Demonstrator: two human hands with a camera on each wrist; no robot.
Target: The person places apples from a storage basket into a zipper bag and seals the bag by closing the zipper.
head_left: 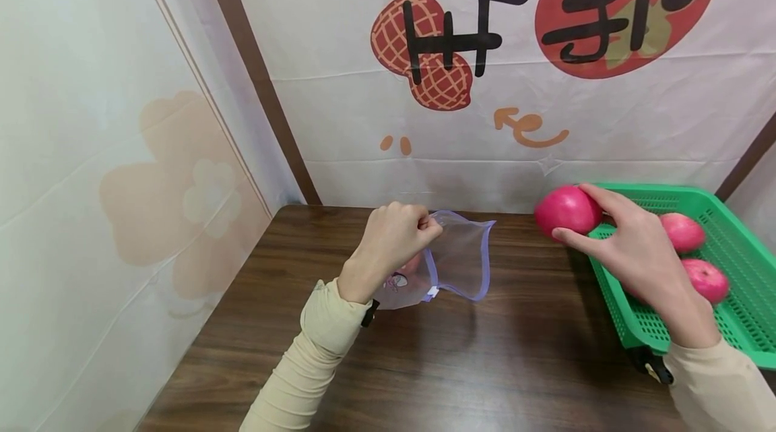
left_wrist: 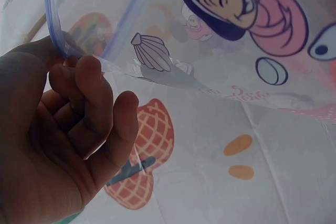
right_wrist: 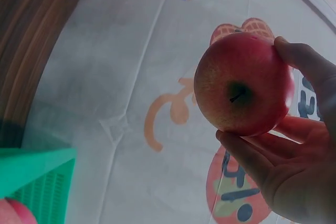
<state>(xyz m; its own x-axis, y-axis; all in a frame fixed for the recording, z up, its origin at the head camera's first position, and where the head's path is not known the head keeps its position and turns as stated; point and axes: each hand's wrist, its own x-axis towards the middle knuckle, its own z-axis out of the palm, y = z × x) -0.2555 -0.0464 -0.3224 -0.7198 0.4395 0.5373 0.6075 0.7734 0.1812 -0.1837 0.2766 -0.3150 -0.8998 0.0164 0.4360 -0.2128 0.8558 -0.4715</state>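
Observation:
In the head view my right hand (head_left: 636, 250) holds a red apple (head_left: 566, 211) between thumb and fingers, in the air at the left edge of the green basket (head_left: 624, 314). The right wrist view shows that apple (right_wrist: 244, 85) with its stem end toward the camera. My left hand (head_left: 394, 236) pinches the rim of a clear zip bag (head_left: 461, 257) with a purple-blue edge and a white slider. Its mouth gapes to the right. Cartoon prints cover the bag (left_wrist: 157, 51) in the left wrist view. Something pinkish shows inside, partly hidden by the left hand.
More apples (head_left: 706, 280) lie in the green basket at the right of the brown wooden table (head_left: 485, 364). Behind the table hangs a printed white cloth (head_left: 339, 115), and another pale cloth (head_left: 73, 216) covers the left side.

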